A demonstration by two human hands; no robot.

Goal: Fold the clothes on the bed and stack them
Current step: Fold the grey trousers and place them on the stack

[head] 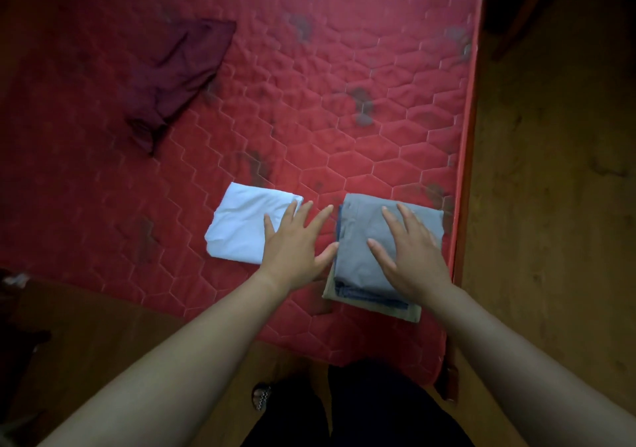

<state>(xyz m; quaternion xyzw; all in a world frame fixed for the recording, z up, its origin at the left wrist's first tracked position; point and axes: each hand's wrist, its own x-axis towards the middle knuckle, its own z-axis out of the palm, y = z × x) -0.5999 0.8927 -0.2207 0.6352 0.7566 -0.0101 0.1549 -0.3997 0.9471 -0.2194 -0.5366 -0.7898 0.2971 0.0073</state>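
Note:
A stack of folded clothes [358, 257] lies near the right edge of the red mattress [344, 102]: a grey piece on top, a blue one under it, a tan one at the bottom. My right hand [409, 257] rests flat on the grey piece, fingers spread. A folded white garment [237, 230] lies just left of the stack. My left hand [296, 243] is open with spread fingers, over the right end of the white garment and the gap beside the stack. An unfolded maroon garment [172, 78] lies crumpled at the far left of the mattress.
The mattress's right edge runs along a wooden bed frame [463, 240], with brown floor [550, 205] beyond. Wooden furniture legs [519, 9] stand at the top right. My dark trousers and one sandalled foot [261, 395] show at the bottom.

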